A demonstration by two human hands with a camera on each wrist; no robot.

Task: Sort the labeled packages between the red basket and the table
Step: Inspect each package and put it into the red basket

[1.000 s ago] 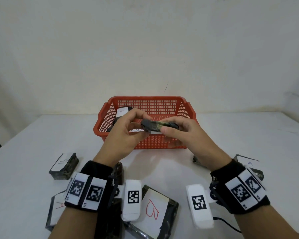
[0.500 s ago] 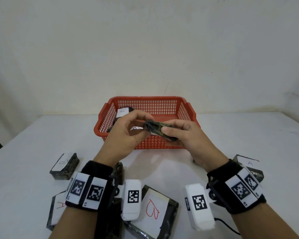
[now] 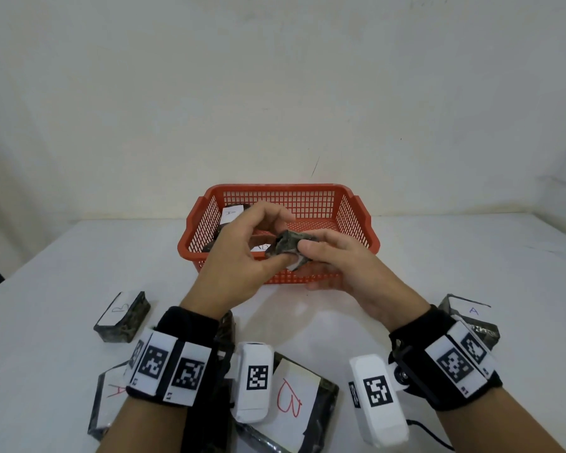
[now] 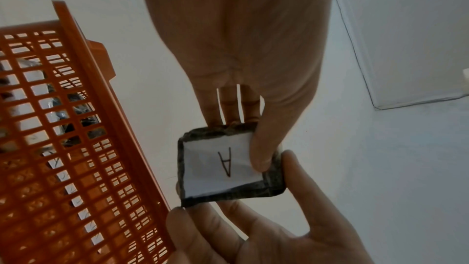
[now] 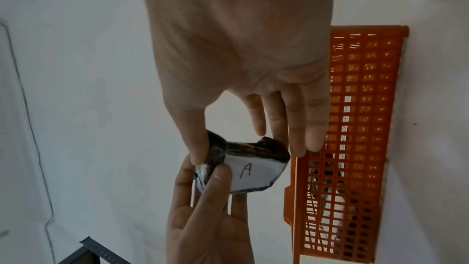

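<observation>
A small dark-wrapped package (image 3: 288, 245) with a white label marked A (image 4: 215, 172) is held in the air by both hands, just in front of the red basket (image 3: 356, 223). My left hand (image 3: 275, 243) pinches it, thumb (image 4: 261, 154) on the label and fingers behind. My right hand (image 3: 307, 253) grips its other end between thumb (image 5: 198, 148) and fingers. In the head view the package is tilted with its label turned down and away. In the right wrist view the label (image 5: 251, 174) faces the camera.
Inside the basket lie an A-labelled package (image 3: 231, 214) and other dark packages. On the table rest a small B package (image 3: 121, 317), an A package (image 3: 111, 397), a large B package (image 3: 294, 403) and an A package (image 3: 468, 315). A wall stands close behind the basket.
The package lay flat between the hands; now it is tilted with a corner up. Both hands have stayed in front of the basket's near wall.
</observation>
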